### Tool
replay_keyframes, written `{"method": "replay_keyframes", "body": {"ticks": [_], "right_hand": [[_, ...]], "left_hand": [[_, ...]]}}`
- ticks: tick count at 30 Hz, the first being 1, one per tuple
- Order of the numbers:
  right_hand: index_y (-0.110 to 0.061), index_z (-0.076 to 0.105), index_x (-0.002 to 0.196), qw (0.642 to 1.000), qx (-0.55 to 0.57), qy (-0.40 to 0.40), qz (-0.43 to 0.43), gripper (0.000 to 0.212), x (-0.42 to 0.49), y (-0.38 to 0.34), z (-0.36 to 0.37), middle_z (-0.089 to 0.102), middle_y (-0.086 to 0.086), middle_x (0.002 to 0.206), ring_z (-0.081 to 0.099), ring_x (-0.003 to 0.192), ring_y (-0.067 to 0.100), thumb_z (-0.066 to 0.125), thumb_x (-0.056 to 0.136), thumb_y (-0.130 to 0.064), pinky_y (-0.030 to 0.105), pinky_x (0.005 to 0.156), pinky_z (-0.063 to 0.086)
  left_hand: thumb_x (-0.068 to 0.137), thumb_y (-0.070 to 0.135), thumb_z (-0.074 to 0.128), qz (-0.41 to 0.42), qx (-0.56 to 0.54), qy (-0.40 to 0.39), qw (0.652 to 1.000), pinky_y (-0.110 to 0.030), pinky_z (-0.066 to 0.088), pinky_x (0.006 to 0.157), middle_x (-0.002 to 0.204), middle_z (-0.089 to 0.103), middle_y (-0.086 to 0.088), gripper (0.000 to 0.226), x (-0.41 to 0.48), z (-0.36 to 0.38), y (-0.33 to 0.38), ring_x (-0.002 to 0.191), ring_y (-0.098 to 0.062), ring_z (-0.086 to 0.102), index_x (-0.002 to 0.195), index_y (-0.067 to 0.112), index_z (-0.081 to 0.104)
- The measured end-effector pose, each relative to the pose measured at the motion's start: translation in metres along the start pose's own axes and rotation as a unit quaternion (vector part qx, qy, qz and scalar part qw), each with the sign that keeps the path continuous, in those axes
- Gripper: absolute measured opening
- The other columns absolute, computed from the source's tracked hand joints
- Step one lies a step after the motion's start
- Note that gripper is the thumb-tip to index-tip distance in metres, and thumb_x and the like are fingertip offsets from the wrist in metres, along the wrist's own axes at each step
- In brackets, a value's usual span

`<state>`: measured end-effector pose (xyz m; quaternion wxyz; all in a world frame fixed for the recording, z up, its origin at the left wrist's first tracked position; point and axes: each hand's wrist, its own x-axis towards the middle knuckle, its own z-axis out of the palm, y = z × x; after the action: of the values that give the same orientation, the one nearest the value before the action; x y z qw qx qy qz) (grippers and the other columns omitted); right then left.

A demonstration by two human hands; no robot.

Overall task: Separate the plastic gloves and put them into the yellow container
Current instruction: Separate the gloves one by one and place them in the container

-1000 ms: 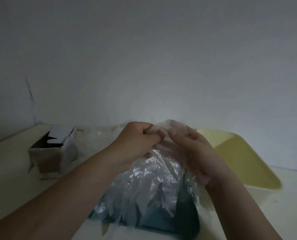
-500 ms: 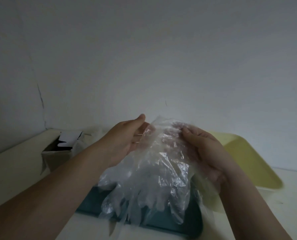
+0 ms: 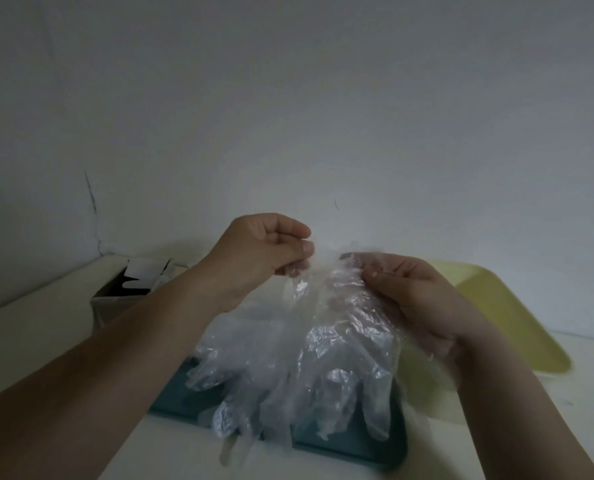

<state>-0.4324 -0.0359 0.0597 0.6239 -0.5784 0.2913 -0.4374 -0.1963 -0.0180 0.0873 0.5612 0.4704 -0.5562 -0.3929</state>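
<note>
A bunch of clear plastic gloves (image 3: 309, 355) hangs in the air in front of me, fingers pointing down. My left hand (image 3: 261, 251) pinches the top edge of the bunch between thumb and curled fingers. My right hand (image 3: 413, 296) grips the bunch's upper right side, partly wrapped in the film. The yellow container (image 3: 503, 320) stands on the table to the right, just behind my right hand; its inside looks bare where visible.
A dark teal tray (image 3: 351, 445) lies on the white table (image 3: 46, 341) under the hanging gloves. An open cardboard box (image 3: 126, 292) stands at the back left near the wall corner. A grey wall (image 3: 323, 116) closes the back.
My left hand has risen and curled into a pinch at the bunch's top edge. The gloves hang lower and spread wider over the teal tray. The view has shifted slightly.
</note>
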Motion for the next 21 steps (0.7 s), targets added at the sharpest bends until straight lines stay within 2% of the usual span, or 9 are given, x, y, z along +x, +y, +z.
{"method": "replay_keyframes", "body": {"ticks": [3, 6, 8, 10, 12, 13, 15, 17, 21], "right_hand": [[0.002, 0.074, 0.115, 0.999, -0.022, 0.035, -0.005, 0.027, 0.0, 0.001, -0.004, 0.067, 0.039, 0.116, 0.06, 0.114, 0.062, 0.052, 0.102, -0.004, 0.071, 0.104, 0.045], [-0.001, 0.075, 0.116, 0.998, -0.038, 0.057, -0.003, 0.026, 0.005, 0.003, -0.008, 0.067, 0.039, 0.116, 0.049, 0.116, 0.073, 0.052, 0.105, -0.006, 0.078, 0.107, 0.03], [-0.001, 0.073, 0.12, 0.998, -0.024, 0.064, -0.006, 0.027, 0.006, 0.004, -0.008, 0.069, 0.035, 0.116, 0.052, 0.117, 0.07, 0.051, 0.105, -0.006, 0.078, 0.106, 0.029], [-0.001, 0.072, 0.122, 0.998, -0.007, 0.058, -0.012, 0.026, 0.008, 0.006, -0.004, 0.067, 0.037, 0.118, 0.054, 0.114, 0.064, 0.053, 0.105, -0.007, 0.074, 0.103, 0.032], [-0.001, 0.071, 0.122, 0.999, 0.001, 0.046, -0.021, 0.026, 0.009, 0.008, 0.0, 0.06, 0.045, 0.122, 0.05, 0.103, 0.055, 0.055, 0.103, -0.007, 0.062, 0.093, 0.035], [0.0, 0.071, 0.122, 0.999, 0.003, 0.045, -0.022, 0.026, 0.009, 0.007, 0.001, 0.057, 0.048, 0.122, 0.05, 0.1, 0.049, 0.055, 0.103, -0.006, 0.057, 0.09, 0.037], [0.003, 0.069, 0.123, 0.999, 0.017, 0.035, -0.015, 0.027, 0.009, 0.007, 0.0, 0.062, 0.044, 0.12, 0.064, 0.095, 0.044, 0.052, 0.103, 0.0, 0.047, 0.083, 0.054], [0.006, 0.066, 0.125, 0.999, 0.036, 0.006, -0.004, 0.029, 0.006, 0.004, -0.001, 0.069, 0.035, 0.116, 0.074, 0.092, 0.038, 0.048, 0.103, 0.003, 0.042, 0.081, 0.062], [0.0, 0.072, 0.119, 0.999, 0.029, 0.028, 0.0, 0.027, 0.009, 0.006, -0.008, 0.068, 0.031, 0.107, 0.066, 0.092, 0.042, 0.051, 0.102, 0.002, 0.059, 0.097, 0.053]], "left_hand": [[0.088, 0.001, 0.08, 0.055, 0.035, 0.099, 0.993, -0.026, 0.058, 0.061, 0.08, 0.076, -0.011, 0.014, 0.006, -0.007, -0.002, 0.065, -0.017, 0.072, 0.099, 0.006, 0.075], [0.093, 0.013, 0.079, 0.052, 0.023, 0.171, 0.984, -0.026, 0.058, 0.066, 0.097, 0.078, -0.015, 0.011, 0.009, -0.017, -0.007, 0.07, -0.015, 0.073, 0.103, 0.012, 0.076], [0.091, 0.035, 0.08, -0.02, -0.005, 0.096, 0.995, -0.031, 0.06, 0.078, 0.111, 0.076, -0.016, 0.033, 0.005, -0.018, -0.012, 0.085, -0.018, 0.074, 0.112, 0.011, 0.073], [0.074, 0.058, 0.087, -0.121, -0.026, -0.055, 0.991, -0.039, 0.057, 0.095, 0.128, 0.07, -0.01, 0.078, -0.002, -0.016, -0.019, 0.109, -0.022, 0.069, 0.132, 0.012, 0.063], [0.057, 0.062, 0.095, -0.153, 0.017, -0.143, 0.978, -0.042, 0.048, 0.111, 0.14, 0.062, 0.0, 0.107, -0.01, -0.007, -0.024, 0.127, -0.02, 0.061, 0.148, 0.023, 0.053], [0.054, 0.06, 0.098, -0.15, 0.033, -0.14, 0.978, -0.044, 0.045, 0.114, 0.141, 0.062, 0.002, 0.109, -0.01, -0.001, -0.026, 0.129, -0.019, 0.061, 0.148, 0.025, 0.053], [0.06, 0.052, 0.098, -0.128, 0.039, -0.099, 0.986, -0.042, 0.047, 0.11, 0.128, 0.072, 0.002, 0.088, -0.008, 0.007, -0.026, 0.117, -0.015, 0.068, 0.135, 0.021, 0.064], [0.078, 0.038, 0.09, -0.123, -0.006, -0.067, 0.99, -0.038, 0.051, 0.096, 0.105, 0.074, -0.003, 0.051, -0.005, 0.011, -0.021, 0.095, -0.016, 0.068, 0.116, 0.008, 0.072], [0.091, 0.027, 0.079, -0.111, 0.001, -0.012, 0.994, -0.032, 0.06, 0.076, 0.064, 0.056, -0.006, 0.023, -0.005, 0.005, -0.008, 0.057, -0.014, 0.054, 0.097, 0.005, 0.075]]}}
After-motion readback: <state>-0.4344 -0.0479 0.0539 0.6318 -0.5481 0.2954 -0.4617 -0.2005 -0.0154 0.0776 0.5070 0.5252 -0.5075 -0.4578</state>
